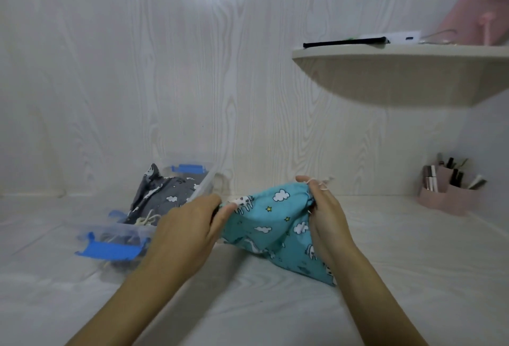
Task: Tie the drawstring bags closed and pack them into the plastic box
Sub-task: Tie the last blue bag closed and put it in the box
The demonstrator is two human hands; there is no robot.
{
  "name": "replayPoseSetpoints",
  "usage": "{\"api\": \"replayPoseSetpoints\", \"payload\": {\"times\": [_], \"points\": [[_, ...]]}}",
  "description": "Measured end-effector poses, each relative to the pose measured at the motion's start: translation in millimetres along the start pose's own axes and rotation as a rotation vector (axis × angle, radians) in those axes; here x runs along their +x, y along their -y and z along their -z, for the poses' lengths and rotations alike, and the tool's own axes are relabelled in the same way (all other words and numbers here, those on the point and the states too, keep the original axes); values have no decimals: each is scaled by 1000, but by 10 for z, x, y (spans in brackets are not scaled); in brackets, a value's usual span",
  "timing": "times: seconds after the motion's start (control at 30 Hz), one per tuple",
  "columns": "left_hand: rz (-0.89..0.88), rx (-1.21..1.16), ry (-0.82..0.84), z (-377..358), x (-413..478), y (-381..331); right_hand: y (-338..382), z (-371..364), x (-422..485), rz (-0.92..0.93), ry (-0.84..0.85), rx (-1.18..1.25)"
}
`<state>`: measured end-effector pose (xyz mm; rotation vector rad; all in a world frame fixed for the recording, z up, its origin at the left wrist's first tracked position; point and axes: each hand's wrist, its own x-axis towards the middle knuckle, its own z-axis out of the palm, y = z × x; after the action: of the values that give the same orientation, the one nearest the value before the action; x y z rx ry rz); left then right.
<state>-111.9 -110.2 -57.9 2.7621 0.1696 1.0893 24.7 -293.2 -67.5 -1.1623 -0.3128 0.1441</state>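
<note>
On the white wood-grain desk (275, 312), in the head view, the teal drawstring bag (271, 226), printed with clouds, stars and unicorns, was stretched between the two hands just right of the plastic box (205, 180). The left hand (187, 228) had its fingers curled round the bag's left end, pinching the cloth. The right hand (327, 214) was clenched on the gathered mouth at the right end, with the pale drawstring (325, 186) looped over its raised fingers. The bag's lower corner rested on the desk.

The clear box, with its blue latches (110, 249), stood open and already held a grey drawstring bag (165, 191) with a cloud print, its cord ends lying on top.

By my reading, the step in hand was cinching the teal bag's mouth: it looked bunched but no knot showed. The next move would call for pulling the cord taut while the left hand braced the cloth, then knotting it and laying the bag on the grey one.

Off to the right stood a pink organiser (449, 198) of cosmetics, and a corner shelf (399, 75) carried a black, bar-shaped object (344, 42). No brand, label or writing could be read anywhere; the cosmetics were too small to tell.
</note>
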Motion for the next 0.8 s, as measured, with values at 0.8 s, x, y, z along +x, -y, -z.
{"api": "replayPoseSetpoints", "payload": {"times": [0.8], "points": [[504, -1391, 279, 347, 392, 261, -455, 171, 545, -444, -79, 770]]}}
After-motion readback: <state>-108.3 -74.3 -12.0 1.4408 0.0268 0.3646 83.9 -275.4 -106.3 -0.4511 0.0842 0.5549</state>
